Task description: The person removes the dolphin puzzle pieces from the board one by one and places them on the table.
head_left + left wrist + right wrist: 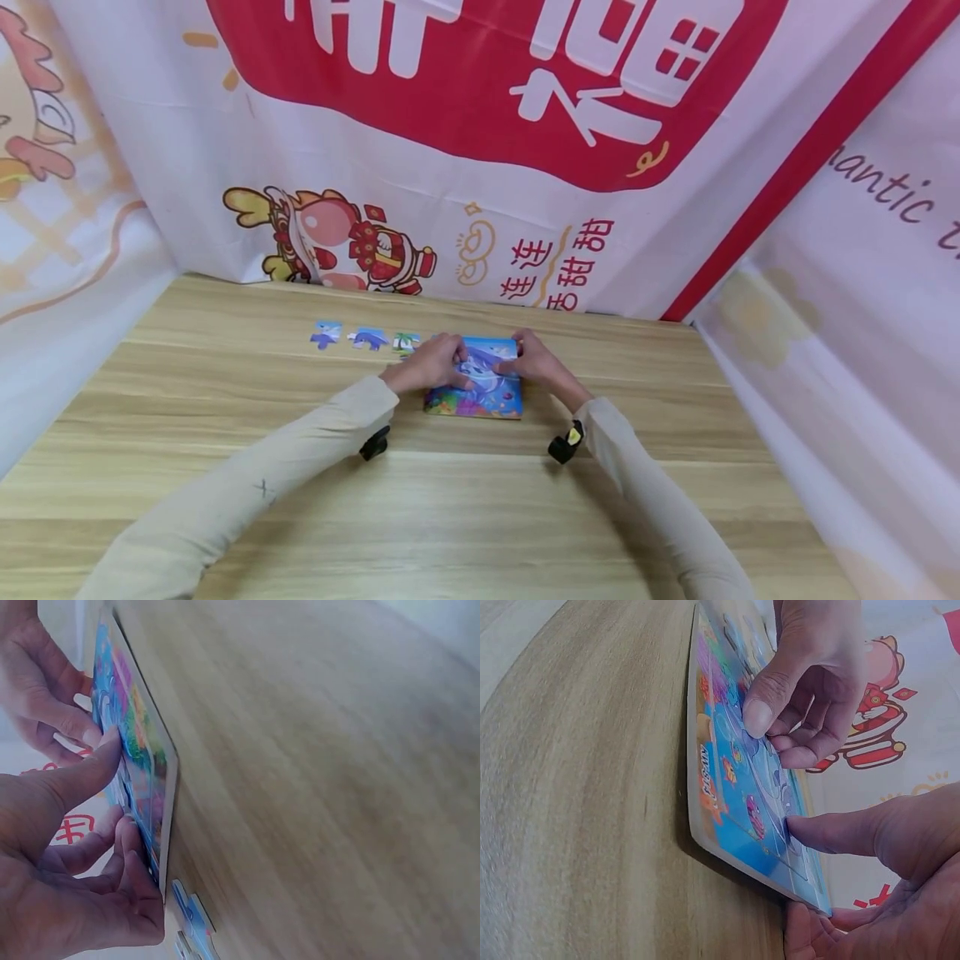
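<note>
The puzzle board (480,405) lay face up on the wooden table (480,517), between the person's 2 hands, with its lower part uncovered. The left hand (433,365) covered part of its left side and upper left corner, gripping there, thumb on the printed face and the other fingers bent in at the edge. The right hand (538,358) held the upper right corner, thumb on the face and fingertips tucked at the edge beneath. The face showed a blue sea scene with a purplish creature in the middle, small fish and bright coral. White lettering (706,774) stood sideways on it in the right wrist view, too blurred to read surely.

To the left, near the left hand, at least 3 loose pieces sat in a row: a blue and purple piece (326,334) farthest out, a dolphin piece (368,337) in the middle, and a palm-tree piece (407,342) just beside that hand.

Behind the table hung a white cloth (420,167) with red writing, 连连 and 甜甜 legible, and large white characters on red, cut off by the frame. A right-hand panel (862,275) bore the letters "antic t", also cut off.
</note>
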`<state>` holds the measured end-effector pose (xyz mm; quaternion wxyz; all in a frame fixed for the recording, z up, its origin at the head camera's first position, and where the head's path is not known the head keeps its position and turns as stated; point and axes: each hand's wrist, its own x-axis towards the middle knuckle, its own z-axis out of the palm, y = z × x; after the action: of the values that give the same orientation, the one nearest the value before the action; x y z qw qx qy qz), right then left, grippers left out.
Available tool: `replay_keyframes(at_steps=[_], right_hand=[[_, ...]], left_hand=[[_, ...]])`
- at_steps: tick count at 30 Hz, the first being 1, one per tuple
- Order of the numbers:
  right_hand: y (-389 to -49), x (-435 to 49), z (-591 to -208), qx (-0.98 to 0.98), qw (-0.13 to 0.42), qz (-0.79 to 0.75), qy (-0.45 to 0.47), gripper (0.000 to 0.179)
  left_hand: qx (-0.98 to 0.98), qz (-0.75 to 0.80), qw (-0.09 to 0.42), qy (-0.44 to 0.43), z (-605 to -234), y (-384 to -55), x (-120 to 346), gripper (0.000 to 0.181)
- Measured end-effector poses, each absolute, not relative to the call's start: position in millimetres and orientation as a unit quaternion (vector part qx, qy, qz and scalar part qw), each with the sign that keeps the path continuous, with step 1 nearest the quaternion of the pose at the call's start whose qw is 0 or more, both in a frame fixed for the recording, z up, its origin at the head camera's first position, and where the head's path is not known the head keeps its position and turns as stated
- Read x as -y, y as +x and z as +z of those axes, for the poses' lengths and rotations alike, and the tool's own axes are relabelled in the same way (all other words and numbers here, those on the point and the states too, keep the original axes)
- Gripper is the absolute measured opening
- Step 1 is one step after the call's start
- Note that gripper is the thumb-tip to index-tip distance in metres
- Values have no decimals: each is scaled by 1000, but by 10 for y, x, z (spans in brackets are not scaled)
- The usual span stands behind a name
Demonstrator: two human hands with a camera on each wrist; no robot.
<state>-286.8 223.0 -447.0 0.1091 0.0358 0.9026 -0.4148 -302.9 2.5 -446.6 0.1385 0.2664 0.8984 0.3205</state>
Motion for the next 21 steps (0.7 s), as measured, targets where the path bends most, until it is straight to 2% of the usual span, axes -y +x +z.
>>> replay_keyframes(at_steps=[21], right_hand=[[-2835, -2227, -4396, -909, 123, -396, 35, 60]], left_hand=[[-847, 395, 121, 334, -4556, -3080, 21, 39]])
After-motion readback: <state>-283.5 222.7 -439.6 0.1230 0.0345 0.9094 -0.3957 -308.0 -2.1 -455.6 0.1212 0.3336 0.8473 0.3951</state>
